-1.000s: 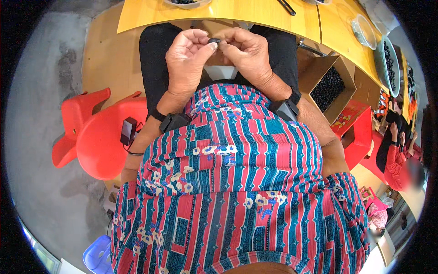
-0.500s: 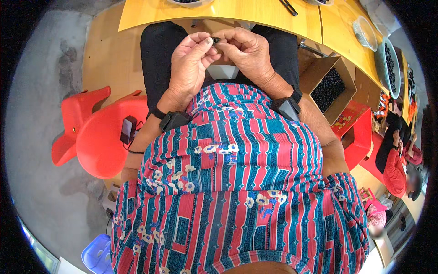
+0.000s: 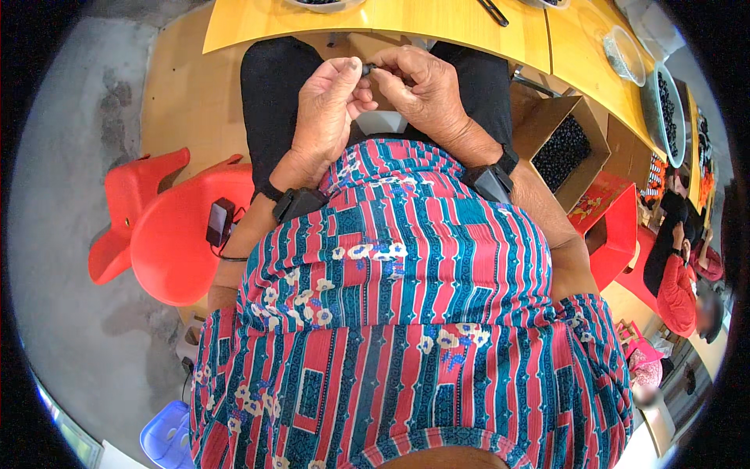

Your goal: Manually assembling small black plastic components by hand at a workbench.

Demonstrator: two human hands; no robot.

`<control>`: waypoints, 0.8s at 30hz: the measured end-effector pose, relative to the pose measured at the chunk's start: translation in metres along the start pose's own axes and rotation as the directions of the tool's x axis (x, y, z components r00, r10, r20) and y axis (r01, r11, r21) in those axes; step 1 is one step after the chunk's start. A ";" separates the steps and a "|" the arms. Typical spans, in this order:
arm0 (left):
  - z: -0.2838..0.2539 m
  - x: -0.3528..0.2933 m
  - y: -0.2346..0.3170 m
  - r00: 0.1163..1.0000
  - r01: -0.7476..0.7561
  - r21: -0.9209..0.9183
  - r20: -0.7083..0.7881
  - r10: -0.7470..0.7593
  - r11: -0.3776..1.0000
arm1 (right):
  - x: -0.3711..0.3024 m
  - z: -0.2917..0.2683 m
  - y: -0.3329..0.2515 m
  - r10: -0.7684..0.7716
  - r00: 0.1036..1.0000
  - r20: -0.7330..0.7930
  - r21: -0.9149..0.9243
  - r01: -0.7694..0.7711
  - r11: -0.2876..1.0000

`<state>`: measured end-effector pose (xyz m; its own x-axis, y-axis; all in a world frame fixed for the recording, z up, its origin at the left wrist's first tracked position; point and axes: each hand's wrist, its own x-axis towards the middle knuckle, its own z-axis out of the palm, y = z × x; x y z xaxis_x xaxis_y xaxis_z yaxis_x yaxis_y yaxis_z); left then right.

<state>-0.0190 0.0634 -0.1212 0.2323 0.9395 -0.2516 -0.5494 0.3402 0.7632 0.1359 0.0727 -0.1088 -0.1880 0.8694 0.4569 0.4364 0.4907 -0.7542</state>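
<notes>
My left hand point(image 3: 328, 109) and my right hand point(image 3: 418, 90) meet over my lap, just below the yellow table's edge point(image 3: 375, 23). Between their fingertips they pinch a small dark part point(image 3: 367, 69); its shape is too small to make out. Both wrists wear black bands with a dark box on each. A white object point(image 3: 380, 123) lies on my lap under the hands, mostly hidden. My striped red and teal shirt fills the lower half of the view.
A cardboard box point(image 3: 566, 148) of small dark pieces stands at my right. A round tray of dark pieces point(image 3: 670, 102) sits on the table's right end. Red plastic chairs point(image 3: 168, 234) with a black device stand left. Another person in red point(image 3: 676, 285) sits far right.
My hands stay together over my lap; the fingers have shifted slightly around the small dark part. Nothing else moved.
</notes>
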 end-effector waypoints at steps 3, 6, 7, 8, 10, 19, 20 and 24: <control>0.000 0.001 -0.005 0.999 -0.038 0.016 0.018 0.037 0.999 | -0.002 -0.004 -0.005 0.081 0.996 0.043 -0.023 -0.080 0.997; 0.007 -0.004 -0.006 0.993 -0.116 0.143 0.019 0.115 0.983 | -0.006 -0.003 -0.002 0.018 1.000 0.013 -0.028 -0.018 0.999; 0.006 -0.003 -0.007 0.993 -0.116 0.143 0.020 0.114 0.983 | -0.006 -0.004 -0.001 0.018 1.000 0.013 -0.028 -0.018 0.999; 0.003 -0.002 -0.008 0.985 -0.169 0.216 0.053 0.161 0.962 | -0.007 -0.004 -0.001 -0.016 1.000 0.018 -0.056 0.017 0.998; 0.000 -0.003 -0.009 0.974 -0.223 0.286 0.091 0.205 0.932 | -0.009 -0.005 -0.001 -0.050 0.998 0.024 -0.083 0.052 0.995; -0.010 -0.008 -0.008 0.975 -0.211 0.409 0.152 0.162 0.888 | -0.012 -0.004 -0.004 0.014 0.999 0.051 -0.008 -0.013 1.000; -0.011 -0.008 -0.010 0.981 -0.170 0.315 0.143 0.131 0.934 | -0.011 -0.003 -0.004 -0.019 0.999 0.037 0.010 0.018 1.000; -0.011 -0.009 -0.009 0.985 -0.074 0.083 0.160 0.060 0.994 | -0.009 -0.003 -0.008 0.001 0.998 0.066 0.092 -0.007 0.996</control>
<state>-0.0247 0.0524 -0.1327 0.3243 0.9398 -0.1075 -0.4962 0.2658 0.8266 0.1362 0.0606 -0.1054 -0.2454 0.8717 0.4241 0.3550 0.4879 -0.7975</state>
